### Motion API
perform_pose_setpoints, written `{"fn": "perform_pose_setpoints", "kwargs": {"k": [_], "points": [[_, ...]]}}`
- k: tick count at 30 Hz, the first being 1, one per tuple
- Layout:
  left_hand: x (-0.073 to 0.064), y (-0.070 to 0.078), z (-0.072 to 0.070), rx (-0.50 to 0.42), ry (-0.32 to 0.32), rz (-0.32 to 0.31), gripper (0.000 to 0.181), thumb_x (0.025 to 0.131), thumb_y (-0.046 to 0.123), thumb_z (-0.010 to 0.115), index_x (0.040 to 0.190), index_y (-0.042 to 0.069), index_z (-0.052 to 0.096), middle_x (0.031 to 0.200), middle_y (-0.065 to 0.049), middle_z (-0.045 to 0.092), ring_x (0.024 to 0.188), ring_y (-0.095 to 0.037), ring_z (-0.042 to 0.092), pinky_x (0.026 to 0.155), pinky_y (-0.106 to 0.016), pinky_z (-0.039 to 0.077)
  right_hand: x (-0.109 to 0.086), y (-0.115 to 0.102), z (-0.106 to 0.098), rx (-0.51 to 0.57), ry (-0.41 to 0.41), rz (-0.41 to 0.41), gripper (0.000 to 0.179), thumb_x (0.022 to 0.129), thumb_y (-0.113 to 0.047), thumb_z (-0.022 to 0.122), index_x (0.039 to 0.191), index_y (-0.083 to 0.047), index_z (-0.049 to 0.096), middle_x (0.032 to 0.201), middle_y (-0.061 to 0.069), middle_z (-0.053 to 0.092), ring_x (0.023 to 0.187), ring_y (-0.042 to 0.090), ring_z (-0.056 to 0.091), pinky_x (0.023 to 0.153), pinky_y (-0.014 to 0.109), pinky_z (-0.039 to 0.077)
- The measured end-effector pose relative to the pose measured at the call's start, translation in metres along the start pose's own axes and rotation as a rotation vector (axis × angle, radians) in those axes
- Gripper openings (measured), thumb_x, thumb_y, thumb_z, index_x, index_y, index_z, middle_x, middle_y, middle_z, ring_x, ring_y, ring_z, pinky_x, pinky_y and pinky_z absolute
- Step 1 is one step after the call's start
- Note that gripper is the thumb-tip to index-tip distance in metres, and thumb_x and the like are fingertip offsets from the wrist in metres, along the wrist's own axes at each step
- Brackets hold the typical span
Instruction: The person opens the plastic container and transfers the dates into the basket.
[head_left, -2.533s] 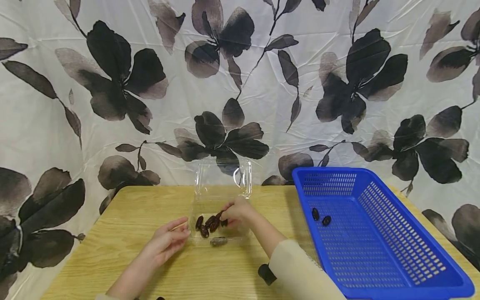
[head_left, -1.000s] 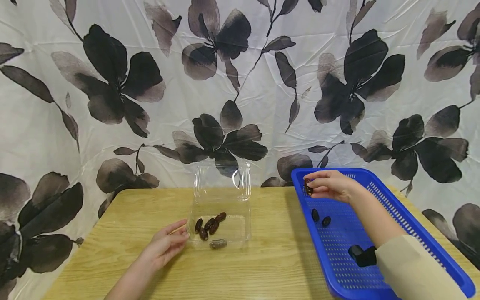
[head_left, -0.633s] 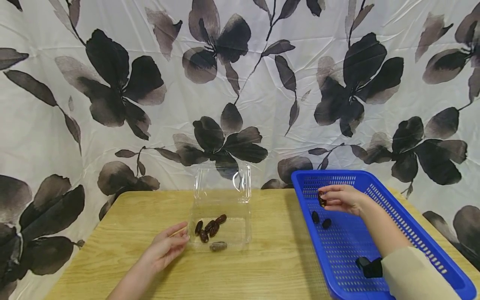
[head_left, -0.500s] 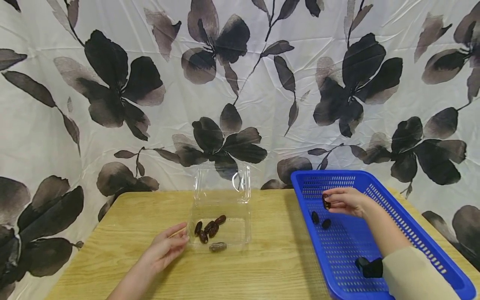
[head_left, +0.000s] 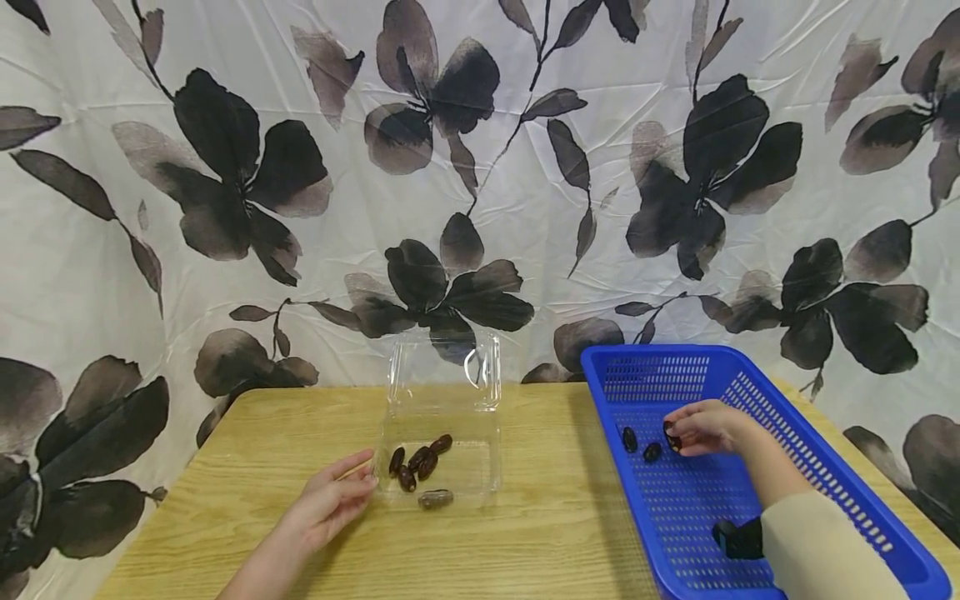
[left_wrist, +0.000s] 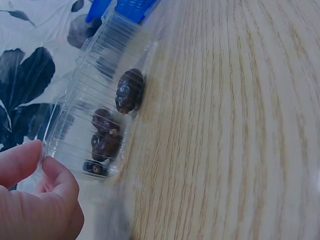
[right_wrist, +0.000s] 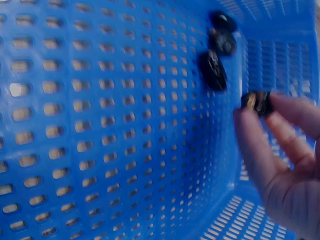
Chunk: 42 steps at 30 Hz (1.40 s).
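My right hand (head_left: 708, 429) is over the blue plastic basket (head_left: 637, 517), low inside it, and pinches a dark brown date (right_wrist: 257, 102) between thumb and fingertips. Near that hand, other dates (right_wrist: 213, 70) lie on the basket floor, two of them plainly seen in the head view. On the left, my left hand (head_left: 330, 500) pinches the side rim of a hinged clear plastic container (left_wrist: 75, 90) with thumb and forefinger. Its lid stands up at the back. Several dates (head_left: 423, 462) sit in the container, one greyish date (head_left: 436, 498) apart near its front edge.
Both the container and the basket stand on a light wooden table (head_left: 540, 533). A floral cloth (head_left: 562, 192) hangs behind the table's back edge. The basket's raised walls surround the right hand. A black wrist camera (head_left: 738, 540) sits by the right sleeve.
The right hand took a date from the container, carried it right to the basket, and has since come lower and slightly right inside it. The left hand has stayed at the container's rim.
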<state>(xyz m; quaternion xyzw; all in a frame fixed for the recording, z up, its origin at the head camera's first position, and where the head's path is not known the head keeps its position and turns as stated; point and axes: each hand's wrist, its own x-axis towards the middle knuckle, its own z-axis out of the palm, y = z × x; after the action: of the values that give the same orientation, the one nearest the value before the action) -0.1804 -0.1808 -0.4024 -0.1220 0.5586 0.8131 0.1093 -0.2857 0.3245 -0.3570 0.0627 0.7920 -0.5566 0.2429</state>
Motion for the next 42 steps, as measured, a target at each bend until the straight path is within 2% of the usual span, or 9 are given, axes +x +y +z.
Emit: {"fn": "perform_pose_setpoints", "kwargs": {"k": [5,10,13,16,22,26,33,38,42], "points": [[0.0,0.0,-0.001,-0.009,-0.006,-0.003,0.061,0.085,-0.015,0.052,0.14,-0.007,0.029,0.094,-0.003,0.05,0.079,-0.011,0.056,0.074,-0.019,0.049,0.001,-0.001,0.003,-0.143,0.051,0.055,0.017,0.085,0.006,0.056,0.101,0.011,0.058,0.075,0.006,0.061,0.067,0.016,0.06,0.065,0.03,0.056],[0.001,0.0,-0.003,0.008,-0.009,-0.002,0.07,0.082,-0.012,0.059,0.142,-0.007,0.024,0.098,-0.004,0.049,0.081,-0.012,0.055,0.073,-0.02,0.049,0.005,-0.001,0.005,-0.183,0.064,0.075,0.018,0.084,0.007,0.056,0.101,0.013,0.057,0.074,0.006,0.06,0.066,0.016,0.06,0.064,0.031,0.056],[0.001,-0.001,-0.003,0.012,-0.019,-0.004,0.075,0.08,-0.01,0.064,0.143,-0.007,0.023,0.101,-0.004,0.048,0.083,-0.012,0.055,0.073,-0.02,0.049,0.004,-0.001,0.003,-0.178,0.083,0.077,0.021,0.084,0.005,0.056,0.103,0.015,0.055,0.074,0.006,0.06,0.065,0.016,0.06,0.062,0.03,0.056],[0.002,-0.002,-0.004,0.013,-0.016,-0.006,0.076,0.079,-0.01,0.065,0.142,-0.008,0.023,0.1,-0.005,0.047,0.083,-0.012,0.054,0.073,-0.02,0.049,0.002,-0.007,0.002,-0.152,0.086,0.036,0.028,0.086,0.001,0.058,0.109,0.016,0.052,0.076,0.005,0.062,0.067,0.017,0.061,0.062,0.031,0.056],[0.002,-0.002,-0.002,0.036,0.002,0.0,0.073,0.082,-0.012,0.06,0.143,-0.009,0.021,0.101,-0.005,0.049,0.082,-0.013,0.056,0.074,-0.019,0.049,0.002,-0.033,0.009,-0.002,-0.03,-0.102,0.034,0.09,-0.005,0.057,0.119,0.013,0.051,0.082,0.002,0.064,0.077,0.017,0.064,0.069,0.032,0.056],[0.003,-0.001,-0.001,0.024,0.002,-0.002,0.071,0.083,-0.013,0.057,0.143,-0.008,0.019,0.1,-0.005,0.05,0.081,-0.013,0.056,0.073,-0.019,0.049,0.002,-0.056,0.021,0.082,-0.089,-0.167,0.034,0.092,-0.005,0.054,0.122,0.01,0.05,0.083,0.001,0.065,0.08,0.017,0.064,0.072,0.031,0.055],[0.002,0.001,-0.001,0.015,-0.012,-0.012,0.075,0.082,-0.011,0.062,0.143,-0.008,0.019,0.098,-0.005,0.048,0.081,-0.013,0.055,0.073,-0.019,0.049,0.002,-0.089,0.051,0.132,-0.138,-0.202,0.039,0.091,-0.004,0.056,0.126,0.01,0.045,0.086,0.005,0.066,0.082,0.017,0.065,0.073,0.029,0.055],[0.003,0.001,0.0,0.028,-0.007,-0.011,0.075,0.082,-0.01,0.061,0.144,-0.008,0.019,0.099,-0.005,0.048,0.08,-0.012,0.055,0.073,-0.019,0.049,0.007,-0.105,0.078,0.114,-0.158,-0.214,0.043,0.09,-0.001,0.054,0.128,0.013,0.041,0.084,0.004,0.065,0.077,0.015,0.064,0.073,0.029,0.055],[0.001,0.002,0.001,0.029,0.004,-0.013,0.069,0.085,-0.013,0.055,0.143,-0.008,0.018,0.098,-0.004,0.049,0.078,-0.011,0.055,0.072,-0.018,0.049,0.012,-0.114,0.1,0.068,-0.171,-0.213,0.043,0.089,-0.001,0.057,0.128,0.012,0.044,0.085,0.004,0.064,0.079,0.017,0.063,0.075,0.032,0.054]]}}
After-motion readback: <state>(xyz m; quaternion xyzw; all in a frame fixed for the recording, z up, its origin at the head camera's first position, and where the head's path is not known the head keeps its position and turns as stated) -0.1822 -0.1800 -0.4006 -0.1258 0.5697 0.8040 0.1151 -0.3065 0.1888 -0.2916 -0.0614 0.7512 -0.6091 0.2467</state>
